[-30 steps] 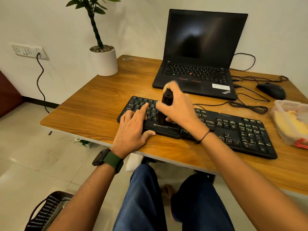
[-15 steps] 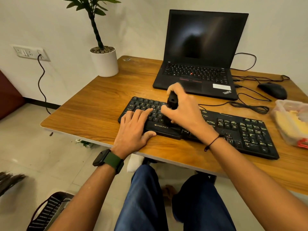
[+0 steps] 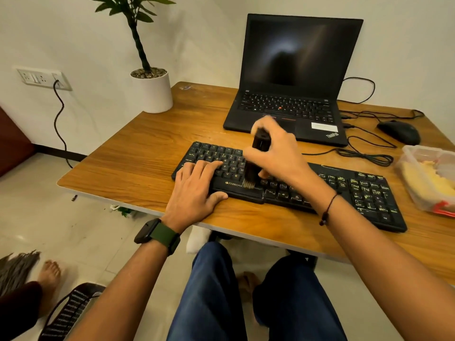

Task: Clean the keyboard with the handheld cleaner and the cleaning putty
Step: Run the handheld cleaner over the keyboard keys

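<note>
Black and upright, the handheld cleaner (image 3: 257,158) stands in my right hand (image 3: 278,156), fingers and thumb curled round its body in a firm wrap, its bristled tip touching the keyboard (image 3: 344,190) at the front edge, just beside the printed brand name. My left hand (image 3: 197,190) lies flat on the keyboard's left end, fingers straight and close together across the keys, thumb resting against the front edge; it holds nothing and only presses down. The keyboard sits on the wooden desk (image 3: 138,156), angled, with its left end nearer the desk's front edge. Behind the keyboard stands an open laptop (image 3: 295,77) with a dark screen. Right of the keyboard is a clear plastic container (image 3: 428,178) with yellow material inside; whether that is the cleaning putty I cannot tell. A black mouse (image 3: 400,131) lies behind that container, beside the laptop.
</note>
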